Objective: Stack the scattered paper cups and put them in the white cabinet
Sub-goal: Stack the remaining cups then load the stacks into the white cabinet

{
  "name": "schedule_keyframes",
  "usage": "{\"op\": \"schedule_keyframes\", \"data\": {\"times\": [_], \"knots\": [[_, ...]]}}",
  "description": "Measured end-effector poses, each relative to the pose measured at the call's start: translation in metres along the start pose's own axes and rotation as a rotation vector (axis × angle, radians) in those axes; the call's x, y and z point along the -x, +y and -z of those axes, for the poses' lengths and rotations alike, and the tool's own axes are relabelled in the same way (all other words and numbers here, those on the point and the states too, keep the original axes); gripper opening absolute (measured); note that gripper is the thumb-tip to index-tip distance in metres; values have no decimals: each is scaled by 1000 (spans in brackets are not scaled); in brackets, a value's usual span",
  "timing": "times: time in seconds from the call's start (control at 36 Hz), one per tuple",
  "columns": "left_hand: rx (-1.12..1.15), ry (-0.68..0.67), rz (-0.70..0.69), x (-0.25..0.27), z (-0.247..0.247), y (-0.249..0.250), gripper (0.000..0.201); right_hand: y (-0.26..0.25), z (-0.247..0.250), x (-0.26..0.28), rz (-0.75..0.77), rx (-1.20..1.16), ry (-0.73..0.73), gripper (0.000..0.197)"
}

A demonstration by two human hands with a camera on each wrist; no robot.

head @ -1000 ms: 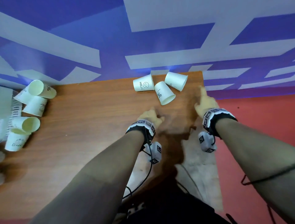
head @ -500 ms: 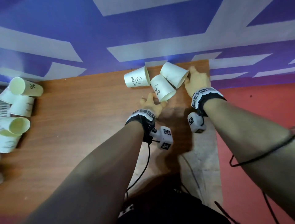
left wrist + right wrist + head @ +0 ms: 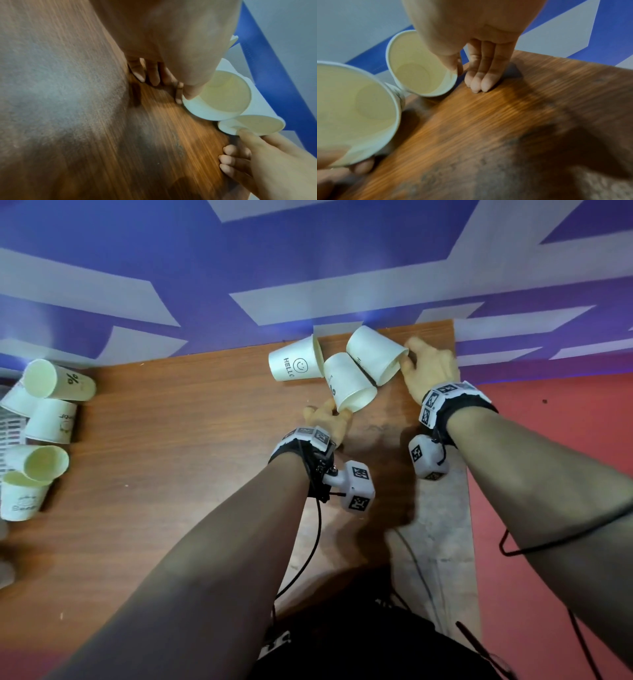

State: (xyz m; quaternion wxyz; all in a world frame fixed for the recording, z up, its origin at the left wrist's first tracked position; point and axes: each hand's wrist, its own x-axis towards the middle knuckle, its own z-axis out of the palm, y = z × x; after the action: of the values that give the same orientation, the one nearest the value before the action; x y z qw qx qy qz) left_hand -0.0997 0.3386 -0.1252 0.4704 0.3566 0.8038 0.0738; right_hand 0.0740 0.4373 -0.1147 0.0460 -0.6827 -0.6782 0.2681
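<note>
Ahead of me a paper cup on its side (image 3: 296, 361) reads "HELLO" beside a smiley face. A cup at my far left (image 3: 60, 381) carries a "%" sign.

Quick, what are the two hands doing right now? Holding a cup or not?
Left hand: thumb and a finger pinch the rim of the middle cup.
Right hand: thumb inside the rim of the right cup, other fingers straight on the table.

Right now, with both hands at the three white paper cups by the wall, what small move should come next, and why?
Probably close each hand on its cup. The left hand has its thumb at the rim of the middle white paper cup; the right hand touches the rim of the rightmost white paper cup. Both cups lie on the brown wooden table, unstacked.
</note>
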Motion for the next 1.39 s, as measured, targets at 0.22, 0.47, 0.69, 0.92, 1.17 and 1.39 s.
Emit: {"op": "schedule_keyframes", "data": {"times": [0.22,0.47,0.69,0.92,1.17,1.39], "knots": [[11,-11,43,20,9,-1,45,-7,3,43,-141,-95,-135,16],[-59,-74,17,82,36,-33,10,-14,23,124,-113,64,-170,20],[-340,27,-95,134,84,-63,28,-53,51,172,14,157,-98,20],[-375,109,-19,184,125,-118,29,-105,28,218,141,235,-184,19],[-325,159,47,217,170,-214,38,-189,-11,270,321,314,-217,24],[-276,203,25,227,235,-313,43,-273,-68,321,347,364,-189,26]]}}
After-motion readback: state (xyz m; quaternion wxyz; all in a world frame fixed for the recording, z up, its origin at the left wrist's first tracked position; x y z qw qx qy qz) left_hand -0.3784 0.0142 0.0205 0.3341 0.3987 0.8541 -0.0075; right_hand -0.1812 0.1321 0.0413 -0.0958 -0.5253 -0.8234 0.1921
